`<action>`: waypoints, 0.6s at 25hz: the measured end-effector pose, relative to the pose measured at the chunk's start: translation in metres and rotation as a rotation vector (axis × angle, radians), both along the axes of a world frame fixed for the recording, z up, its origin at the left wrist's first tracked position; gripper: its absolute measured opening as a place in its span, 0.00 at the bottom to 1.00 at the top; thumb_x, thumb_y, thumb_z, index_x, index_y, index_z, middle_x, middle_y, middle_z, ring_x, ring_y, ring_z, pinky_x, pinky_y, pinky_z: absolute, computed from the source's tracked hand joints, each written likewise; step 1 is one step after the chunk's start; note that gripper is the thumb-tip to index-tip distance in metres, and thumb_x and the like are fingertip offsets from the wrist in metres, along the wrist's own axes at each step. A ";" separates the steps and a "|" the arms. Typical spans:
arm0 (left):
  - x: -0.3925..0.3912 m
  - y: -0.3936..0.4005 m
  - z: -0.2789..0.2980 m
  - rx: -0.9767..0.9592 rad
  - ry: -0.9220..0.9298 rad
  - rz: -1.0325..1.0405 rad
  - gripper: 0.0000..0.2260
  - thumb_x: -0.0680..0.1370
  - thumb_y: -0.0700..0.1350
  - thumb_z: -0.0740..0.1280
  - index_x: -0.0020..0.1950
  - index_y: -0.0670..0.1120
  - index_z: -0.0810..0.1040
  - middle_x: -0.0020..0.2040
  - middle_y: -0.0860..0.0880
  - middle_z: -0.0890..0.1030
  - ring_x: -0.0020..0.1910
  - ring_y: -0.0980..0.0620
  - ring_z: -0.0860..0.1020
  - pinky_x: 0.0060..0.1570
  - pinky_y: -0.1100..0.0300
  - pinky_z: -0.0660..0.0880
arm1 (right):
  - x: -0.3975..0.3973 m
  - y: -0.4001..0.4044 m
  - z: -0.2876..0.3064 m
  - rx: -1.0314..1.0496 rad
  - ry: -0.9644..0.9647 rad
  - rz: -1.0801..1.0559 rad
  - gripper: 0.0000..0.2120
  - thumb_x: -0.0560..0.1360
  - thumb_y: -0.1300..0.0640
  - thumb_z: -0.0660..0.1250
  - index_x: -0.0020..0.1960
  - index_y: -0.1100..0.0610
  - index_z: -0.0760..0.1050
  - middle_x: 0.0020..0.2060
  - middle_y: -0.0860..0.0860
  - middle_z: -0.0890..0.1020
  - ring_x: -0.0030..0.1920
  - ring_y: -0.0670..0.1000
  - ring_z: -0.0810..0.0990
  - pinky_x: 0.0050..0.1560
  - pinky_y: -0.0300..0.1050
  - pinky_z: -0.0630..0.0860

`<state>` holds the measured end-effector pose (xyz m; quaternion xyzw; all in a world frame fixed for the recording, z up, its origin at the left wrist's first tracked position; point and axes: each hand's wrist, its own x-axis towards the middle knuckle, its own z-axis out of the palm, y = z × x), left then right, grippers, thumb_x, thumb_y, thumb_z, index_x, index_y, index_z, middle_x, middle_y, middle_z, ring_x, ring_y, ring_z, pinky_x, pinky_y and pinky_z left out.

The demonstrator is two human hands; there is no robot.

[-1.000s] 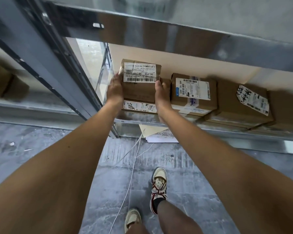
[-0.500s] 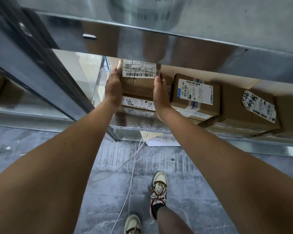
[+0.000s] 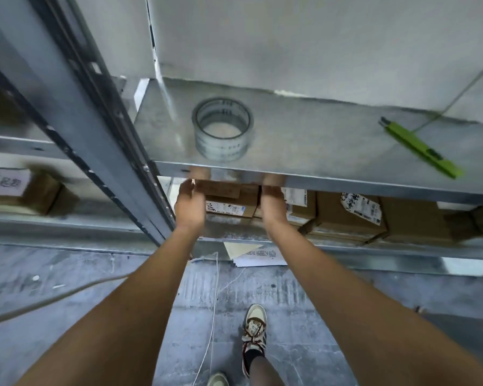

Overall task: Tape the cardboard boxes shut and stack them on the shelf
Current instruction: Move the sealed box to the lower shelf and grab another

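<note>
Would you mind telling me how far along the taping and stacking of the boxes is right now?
Done: several boxes sit in a row on the lower shelf, and the tape and green cutter lie set aside on the upper shelf. In hand: the left hand and right hand flank the top box stacked on another. Left: release it; further boxes aren't visible.

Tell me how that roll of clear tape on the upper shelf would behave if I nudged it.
The tape roll lies flat on its side, so it would probably slide rather than roll. The metal shelf looks smooth, so it may skid easily. It sits near the front edge and could drop off.
</note>
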<state>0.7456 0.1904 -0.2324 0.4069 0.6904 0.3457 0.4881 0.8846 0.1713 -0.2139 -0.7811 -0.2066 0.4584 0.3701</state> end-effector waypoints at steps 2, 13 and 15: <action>-0.006 -0.006 0.044 -0.046 0.067 -0.091 0.16 0.81 0.45 0.57 0.68 0.42 0.71 0.63 0.39 0.76 0.57 0.42 0.74 0.52 0.59 0.67 | 0.006 -0.019 0.037 -0.001 -0.007 -0.056 0.15 0.81 0.54 0.52 0.46 0.63 0.72 0.39 0.54 0.73 0.37 0.53 0.72 0.36 0.43 0.66; 0.000 -0.041 0.220 -0.222 0.082 -0.373 0.16 0.84 0.42 0.51 0.39 0.42 0.71 0.35 0.45 0.77 0.29 0.49 0.75 0.21 0.67 0.68 | 0.021 -0.075 0.173 0.141 0.028 0.044 0.11 0.80 0.59 0.58 0.50 0.64 0.77 0.38 0.57 0.79 0.37 0.52 0.77 0.44 0.47 0.75; 0.002 -0.036 0.258 -0.164 0.072 -0.363 0.15 0.83 0.41 0.52 0.40 0.41 0.72 0.36 0.45 0.77 0.29 0.49 0.75 0.27 0.63 0.67 | 0.029 -0.071 0.207 0.183 -0.050 0.119 0.13 0.80 0.59 0.59 0.50 0.67 0.78 0.40 0.61 0.81 0.40 0.56 0.79 0.49 0.51 0.77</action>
